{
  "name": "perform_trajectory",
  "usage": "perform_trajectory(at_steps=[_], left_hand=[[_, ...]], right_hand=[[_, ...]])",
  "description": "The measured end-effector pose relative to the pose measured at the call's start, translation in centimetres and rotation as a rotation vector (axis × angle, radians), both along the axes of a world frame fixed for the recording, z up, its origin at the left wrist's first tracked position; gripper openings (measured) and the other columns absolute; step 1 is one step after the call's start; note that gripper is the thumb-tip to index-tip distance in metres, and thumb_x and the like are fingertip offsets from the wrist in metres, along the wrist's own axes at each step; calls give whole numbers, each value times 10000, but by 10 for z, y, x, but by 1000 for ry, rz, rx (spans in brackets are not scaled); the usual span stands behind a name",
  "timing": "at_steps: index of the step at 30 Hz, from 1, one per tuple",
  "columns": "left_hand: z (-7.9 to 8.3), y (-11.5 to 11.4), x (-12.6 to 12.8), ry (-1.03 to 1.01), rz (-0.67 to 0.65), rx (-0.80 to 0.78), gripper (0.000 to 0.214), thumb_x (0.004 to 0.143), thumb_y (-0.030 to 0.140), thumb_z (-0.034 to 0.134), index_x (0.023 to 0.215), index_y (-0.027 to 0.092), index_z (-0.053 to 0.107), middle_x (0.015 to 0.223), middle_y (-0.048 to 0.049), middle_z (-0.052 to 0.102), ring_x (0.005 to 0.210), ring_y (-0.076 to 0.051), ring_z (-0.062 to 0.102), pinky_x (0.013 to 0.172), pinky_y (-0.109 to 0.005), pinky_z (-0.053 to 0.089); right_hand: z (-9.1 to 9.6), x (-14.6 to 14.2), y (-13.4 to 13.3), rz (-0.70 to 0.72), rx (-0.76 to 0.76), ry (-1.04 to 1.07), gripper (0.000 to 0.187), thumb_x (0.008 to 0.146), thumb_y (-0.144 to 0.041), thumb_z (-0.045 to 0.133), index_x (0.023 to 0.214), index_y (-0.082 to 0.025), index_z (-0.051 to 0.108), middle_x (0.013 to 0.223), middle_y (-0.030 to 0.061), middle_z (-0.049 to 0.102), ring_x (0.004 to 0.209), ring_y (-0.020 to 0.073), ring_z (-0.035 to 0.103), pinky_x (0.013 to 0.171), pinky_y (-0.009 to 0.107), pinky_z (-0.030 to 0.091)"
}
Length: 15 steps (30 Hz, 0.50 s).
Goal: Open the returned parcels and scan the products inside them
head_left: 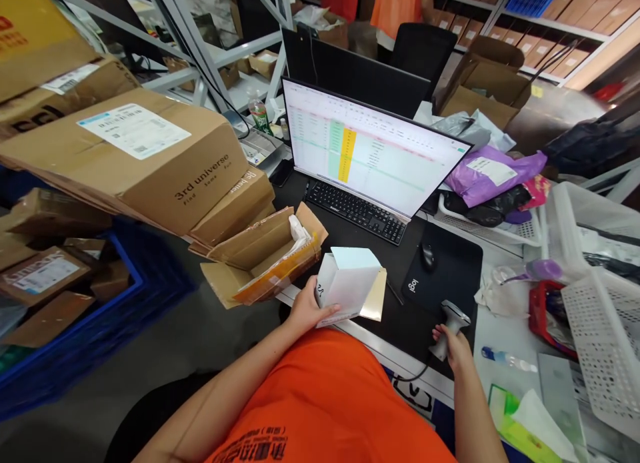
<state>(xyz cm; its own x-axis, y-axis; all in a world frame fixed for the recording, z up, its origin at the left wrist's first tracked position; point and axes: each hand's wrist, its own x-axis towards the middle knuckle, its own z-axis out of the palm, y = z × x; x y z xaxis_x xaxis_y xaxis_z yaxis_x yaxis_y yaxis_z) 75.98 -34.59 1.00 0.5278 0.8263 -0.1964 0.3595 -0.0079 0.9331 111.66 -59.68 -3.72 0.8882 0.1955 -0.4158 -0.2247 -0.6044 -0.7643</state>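
Note:
Close to my body, my left hand (310, 307) grips a small white box (347, 279) by its lower left side. Dark lettering shows on the box's left face. Behind it, a cream-coloured card or envelope (374, 296) lies on the black desk mat. My right hand (453, 343) is wrapped round the handle of a grey barcode scanner (450, 326), whose head points up and right; its cable runs down to the left. An opened cardboard box (270, 259) with white paper inside sits left of the white box.
A monitor (370, 139) with a spreadsheet stands behind a black keyboard (357, 209). The mouse (427, 256) lies on its pad at right. Cardboard boxes (165, 163) pile up at left above a blue crate (150, 283). White baskets (600, 329) and a purple parcel (495, 173) line the right side.

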Motion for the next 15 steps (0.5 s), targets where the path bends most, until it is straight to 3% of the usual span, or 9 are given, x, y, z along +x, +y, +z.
perform_trajectory(at_steps=[3,6,8,10,12,15], left_hand=[[9,-1,4,41,62,67,689,637,516,791,1169,213,477,1115,-55,659,1005,-249,629,867,-359,494],[17,0,8,156,180,129,654,649,508,759,1161,212,480,1087,-62,668,978,-268,647,842,-379,505],[21,1,8,220,243,162,639,660,519,731,1157,203,483,1055,-73,670,964,-287,654,826,-395,512],[23,2,7,250,300,186,641,675,536,702,1169,192,485,1059,-93,669,977,-309,655,824,-412,516],[24,3,6,284,358,210,653,686,551,680,1190,183,488,1098,-116,664,1007,-330,653,833,-430,515],[23,2,4,309,399,246,658,693,566,668,1201,186,495,1142,-128,659,1049,-343,648,846,-440,515]], right_hand=[[1,4,13,9,100,120,321,579,-329,675,849,-207,553,595,-27,597,511,154,588,478,272,517],[24,-8,25,60,168,185,404,584,-346,728,921,-165,598,505,-80,507,401,88,440,382,208,375],[48,-34,32,238,229,302,502,631,-407,750,1040,-142,624,527,-70,535,406,85,429,394,211,355],[72,-70,42,511,263,435,548,693,-461,741,1121,-142,620,563,-54,569,419,91,444,417,221,357],[91,-106,54,723,226,461,518,712,-490,734,1086,-147,631,567,-45,577,426,100,463,424,227,358],[103,-140,73,888,185,404,440,732,-514,707,984,-159,643,557,-36,580,430,113,489,436,237,378]])
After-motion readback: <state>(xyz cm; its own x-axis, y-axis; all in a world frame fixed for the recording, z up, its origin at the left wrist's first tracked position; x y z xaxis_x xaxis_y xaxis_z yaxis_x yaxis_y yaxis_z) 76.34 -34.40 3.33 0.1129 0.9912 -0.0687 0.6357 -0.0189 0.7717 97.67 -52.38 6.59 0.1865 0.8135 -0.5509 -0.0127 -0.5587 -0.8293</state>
